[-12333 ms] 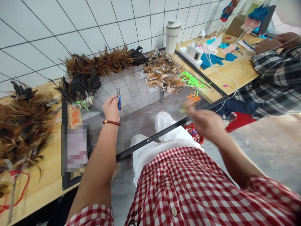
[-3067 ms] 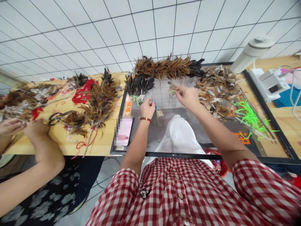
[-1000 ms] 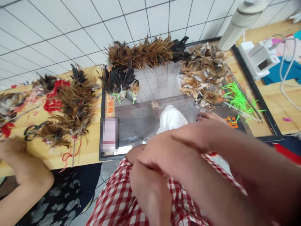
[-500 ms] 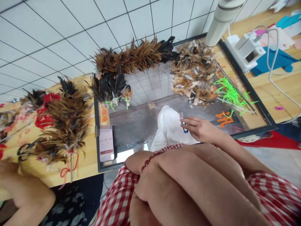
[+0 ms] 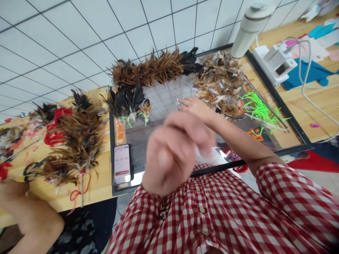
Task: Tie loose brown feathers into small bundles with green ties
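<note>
My left hand [image 5: 173, 155] is raised close to the camera and blurred, its fingers curled in with nothing visible in them. My right hand [image 5: 197, 107] stretches out over the glass panel [image 5: 148, 135], fingers extended, beside the pile of loose brown feathers [image 5: 219, 81]. A small blue and silver thing [image 5: 178, 103] shows at its fingertips; I cannot tell whether the hand holds it. A small tied feather bundle [image 5: 144, 107] and a black tied bundle [image 5: 125, 102] lie to the left.
A long feather duster [image 5: 153, 68] lies along the tiled wall. Green ties [image 5: 258, 107] lie right of the feathers. A phone [image 5: 122, 168] rests on the panel's left edge. Feathers with red cord [image 5: 76, 141] and a co-worker's arm [image 5: 31, 218] are at left; flask [image 5: 250, 30] and power strip [image 5: 275, 63] at right.
My left hand has come away from the camera and down to mid-frame. My right hand moved from the near part of the glass up toward the loose feathers.
</note>
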### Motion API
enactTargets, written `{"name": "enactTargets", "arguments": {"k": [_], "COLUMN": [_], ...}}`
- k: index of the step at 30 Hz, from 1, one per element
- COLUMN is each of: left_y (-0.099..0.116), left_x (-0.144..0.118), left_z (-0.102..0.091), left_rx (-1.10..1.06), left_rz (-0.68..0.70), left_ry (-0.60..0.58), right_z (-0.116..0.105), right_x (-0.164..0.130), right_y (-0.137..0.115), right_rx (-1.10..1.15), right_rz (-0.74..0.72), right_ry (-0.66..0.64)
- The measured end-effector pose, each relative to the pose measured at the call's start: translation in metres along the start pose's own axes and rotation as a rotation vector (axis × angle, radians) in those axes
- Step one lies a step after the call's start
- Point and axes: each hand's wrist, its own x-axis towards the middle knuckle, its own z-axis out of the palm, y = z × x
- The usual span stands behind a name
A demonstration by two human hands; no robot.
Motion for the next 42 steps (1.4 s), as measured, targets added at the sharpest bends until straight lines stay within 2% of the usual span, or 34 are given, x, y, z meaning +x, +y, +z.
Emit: {"name": "enactTargets", "arguments": {"k": [2, 5, 8, 10, 13, 16, 20, 24, 28, 30, 32, 35, 37, 42], "left_y": [-0.017, -0.049, -0.093, -0.127, -0.172, -0.198, -0.207, -0.208, -0.212, -0.213, -0.213, -0.211, -0.209, -0.199], "left_x": [0.028, 0.061, 0.081, 0.087, 0.085, 0.075, 0.065, 0.068, 0.071, 0.071, 0.072, 0.073, 0.073, 0.067], "left_z": [-0.008, -0.035, -0.056, -0.061, -0.058, -0.054, -0.055, -0.054, -0.047, -0.046, -0.046, -0.049, -0.05, -0.043], "left_rx": [-0.163, 0.006, 0.055, 0.015, 0.176, 0.32, 0.368, 0.407, 0.388, 0.37, 0.384, 0.463, 0.534, 0.744], "left_rz": [-0.079, -0.147, -0.142, -0.208, -0.296, -0.338, -0.367, -0.377, -0.389, -0.389, -0.385, -0.332, -0.28, -0.196], "left_ry": [0.112, 0.177, 0.299, 0.317, 0.303, 0.305, 0.32, 0.276, 0.257, 0.255, 0.233, 0.148, 0.073, -0.131], "right_z": [-0.002, -0.001, -0.004, -0.012, -0.025, -0.033, -0.031, -0.021, -0.012, -0.011, -0.014, -0.023, -0.027, -0.029], "right_x": [-0.002, -0.018, -0.037, -0.049, -0.064, -0.074, -0.07, -0.05, -0.031, -0.031, -0.037, -0.052, -0.06, -0.057], "right_y": [0.017, 0.047, 0.072, 0.081, 0.082, 0.077, 0.066, 0.064, 0.078, 0.088, 0.095, 0.097, 0.09, 0.064], "right_rx": [-0.061, -0.124, -0.052, 0.027, 0.084, 0.101, 0.104, 0.096, 0.041, 0.026, 0.048, 0.086, 0.09, 0.08], "right_rz": [0.148, 0.34, 0.469, 0.527, 0.582, 0.633, 0.624, 0.562, 0.534, 0.511, 0.467, 0.354, 0.273, 0.163], "right_ry": [0.049, 0.048, 0.148, 0.239, 0.335, 0.379, 0.36, 0.329, 0.275, 0.218, 0.224, 0.366, 0.417, 0.341]}}
